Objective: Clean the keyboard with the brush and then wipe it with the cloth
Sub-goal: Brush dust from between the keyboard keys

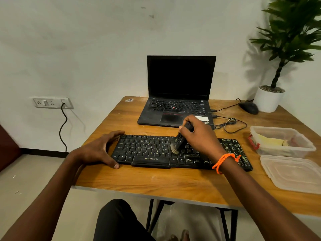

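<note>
On the wooden table (139,180), my left hand (97,150) cups the ZEBRONICS keyboard (152,153) at its left edge, gripping; my right hand (199,136) grips the brush (178,143), its bristles touching mid-keys. I see bare tabletop in front.

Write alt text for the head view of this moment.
The right hand holds a brush, bristles on the middle of a black keyboard, while the left hand grips its left end. An open laptop stands behind on the wooden table.
</note>
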